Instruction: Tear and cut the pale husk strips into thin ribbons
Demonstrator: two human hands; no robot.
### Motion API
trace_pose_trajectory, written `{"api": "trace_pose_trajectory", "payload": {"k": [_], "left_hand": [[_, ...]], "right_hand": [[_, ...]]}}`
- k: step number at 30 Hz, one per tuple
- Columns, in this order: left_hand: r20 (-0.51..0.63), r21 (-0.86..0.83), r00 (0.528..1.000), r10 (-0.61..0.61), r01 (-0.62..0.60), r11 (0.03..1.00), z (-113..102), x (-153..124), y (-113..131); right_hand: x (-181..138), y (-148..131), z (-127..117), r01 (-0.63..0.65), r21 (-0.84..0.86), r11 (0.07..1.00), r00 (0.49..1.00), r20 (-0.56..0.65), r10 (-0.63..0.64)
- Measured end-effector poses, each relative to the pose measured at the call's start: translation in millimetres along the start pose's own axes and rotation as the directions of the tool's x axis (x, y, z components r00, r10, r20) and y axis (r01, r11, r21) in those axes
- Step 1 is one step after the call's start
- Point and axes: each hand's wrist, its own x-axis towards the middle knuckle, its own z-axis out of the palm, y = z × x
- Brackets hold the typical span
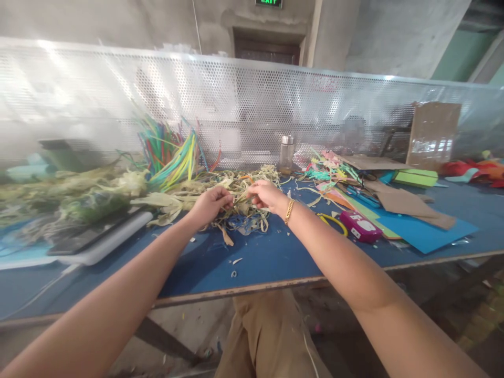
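Both hands are over a loose heap of pale, husk-like strips [177, 200] in the middle of the blue table. My left hand [212, 203] is closed, its thumb and fingertips pinched together at the heap's near side. Facing it a short way to the right, my right hand [270, 197] is also closed in a pinch, and a gold bracelet [289, 211] circles that wrist. Whatever thin piece the fingertips hold blends into the strips behind. Below the hands lies a tangle of blue and whitish shreds [248, 223].
Coloured pipe-cleaner-like stems [173, 152] stand behind the heap, near a glass bottle [286, 152]. A flat dark and white device [102, 236] lies left. To the right are yellow-handled scissors [334, 223], a magenta box [360, 226] and blue paper [429, 231]. A perforated metal screen [260, 100] runs behind.
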Motion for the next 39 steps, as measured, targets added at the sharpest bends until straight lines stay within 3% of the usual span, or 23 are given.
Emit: {"api": "trace_pose_trajectory", "payload": {"k": [2,4,6,10,15,20,24,26,28,30,32,35,39], "left_hand": [[-0.007,-0.008,1.000,-0.008,0.008,1.000,0.2,-0.2,0.9],[-0.013,-0.007,1.000,-0.015,0.015,1.000,0.3,-0.4,1.7],[-0.001,-0.010,1.000,-0.013,0.013,1.000,0.3,-0.5,1.7],[0.043,-0.060,0.999,0.008,-0.006,0.998,0.8,-0.4,0.3],[0.021,-0.103,1.000,0.000,0.002,0.995,1.7,-1.7,1.4],[0.050,-0.140,0.999,0.011,-0.004,0.990,2.5,-2.9,2.9],[0.054,-0.139,0.999,-0.001,0.009,0.990,2.1,-2.3,2.3],[0.055,-0.139,0.998,-0.006,0.014,0.990,2.1,-1.8,1.6],[0.069,-0.148,0.997,-0.018,0.028,0.989,2.3,-1.4,1.0],[0.083,-0.160,0.996,-0.028,0.041,0.986,2.6,-1.2,0.3],[0.080,-0.163,0.996,-0.031,0.044,0.986,2.8,-1.1,-0.3],[0.060,-0.152,0.998,-0.035,0.044,0.987,2.8,-1.0,-0.8],[0.043,-0.141,0.998,-0.053,0.059,0.988,3.9,-1.2,0.9]], "right_hand": [[3.6,1.5,-10.6,0.051,-0.262,0.964,0.993,-0.092,-0.077],[5.4,3.3,-18.0,0.098,-0.534,0.840,0.969,-0.139,-0.202],[5.1,3.8,-19.2,0.182,-0.650,0.738,0.939,-0.107,-0.326],[0.5,3.1,-4.4,0.423,-0.537,0.730,0.878,0.042,-0.477],[-3.3,9.0,16.9,0.420,-0.461,0.782,0.904,0.135,-0.405],[-2.4,10.8,15.8,0.409,-0.461,0.787,0.905,0.091,-0.416],[1.6,6.7,5.9,0.361,-0.506,0.783,0.897,-0.040,-0.440],[2.8,5.6,4.5,0.368,-0.407,0.836,0.893,-0.096,-0.440],[2.3,5.1,6.8,0.357,-0.207,0.911,0.919,-0.095,-0.382],[0.5,5.1,10.9,0.295,0.011,0.955,0.955,-0.005,-0.295],[-1.5,5.7,14.3,0.250,0.103,0.963,0.960,0.104,-0.260],[-3.2,7.9,16.1,0.347,-0.092,0.934,0.934,0.131,-0.334],[-5.0,9.8,18.3,0.433,-0.442,0.785,0.896,0.117,-0.428]]}}
